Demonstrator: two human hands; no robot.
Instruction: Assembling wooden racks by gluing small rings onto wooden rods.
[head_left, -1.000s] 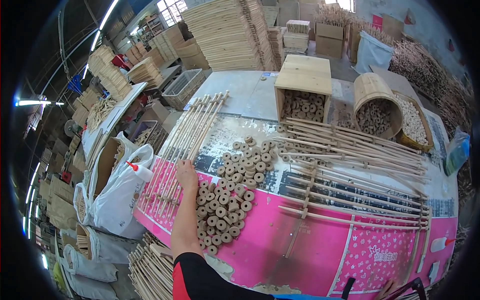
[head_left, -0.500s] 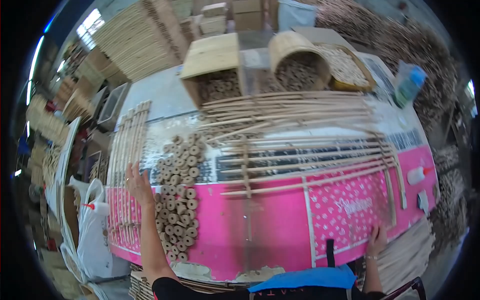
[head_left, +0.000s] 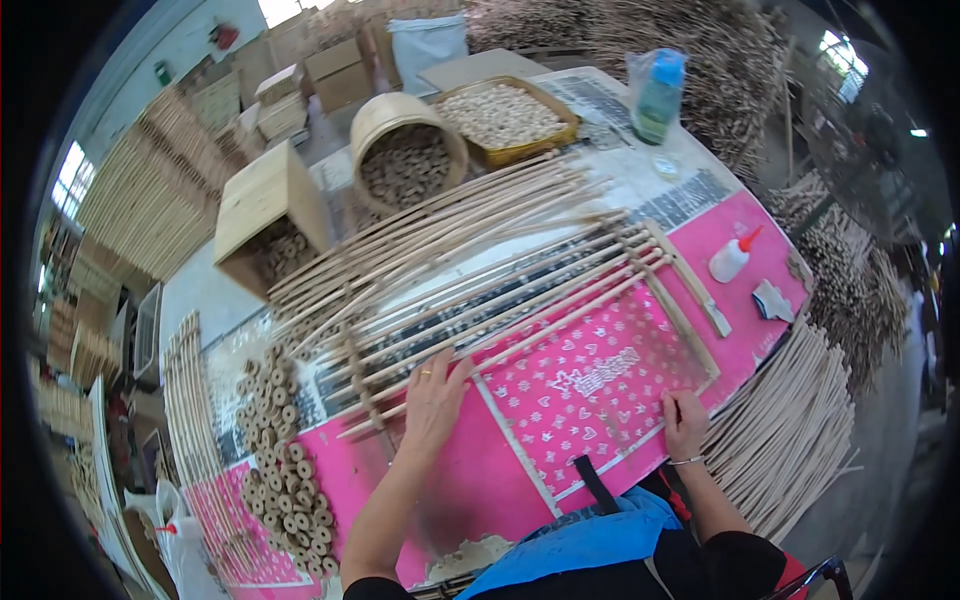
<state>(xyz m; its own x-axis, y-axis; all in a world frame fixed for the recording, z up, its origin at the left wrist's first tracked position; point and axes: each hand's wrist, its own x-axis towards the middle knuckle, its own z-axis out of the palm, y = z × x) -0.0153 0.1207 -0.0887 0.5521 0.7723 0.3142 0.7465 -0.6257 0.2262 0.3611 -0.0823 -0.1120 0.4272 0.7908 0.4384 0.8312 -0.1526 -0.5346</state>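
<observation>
On the table lies a rack of thin wooden rods (head_left: pixel 500 285) threaded through crosspieces. My left hand (head_left: pixel 432 405) reaches over its front rod near the left crosspiece (head_left: pixel 358 375), fingers stretched out and loosely apart; whether they touch the rod I cannot tell. Close to the table's front edge, my right hand (head_left: pixel 686 428) is closed with its fingers curled in. Anything inside it is hidden. Two flat wooden strips (head_left: pixel 690 280) extend from the rack's right end. Behind the rack lies a loose bundle of more rods (head_left: pixel 450 215).
Wooden rings (head_left: pixel 290 490) are piled at left beside another rod rack (head_left: pixel 195 400). A wooden box (head_left: pixel 262 215), a round tub (head_left: pixel 380 120) and a yellow basket (head_left: pixel 570 135) stand at the back. A glue bottle (head_left: pixel 730 260) and a blue-capped bottle (head_left: pixel 655 105) are on the right.
My view has turned to the right. My left hand has gone from the left-hand rod rack, past the rings, to the middle rack. The fingers of my right hand now show curled.
</observation>
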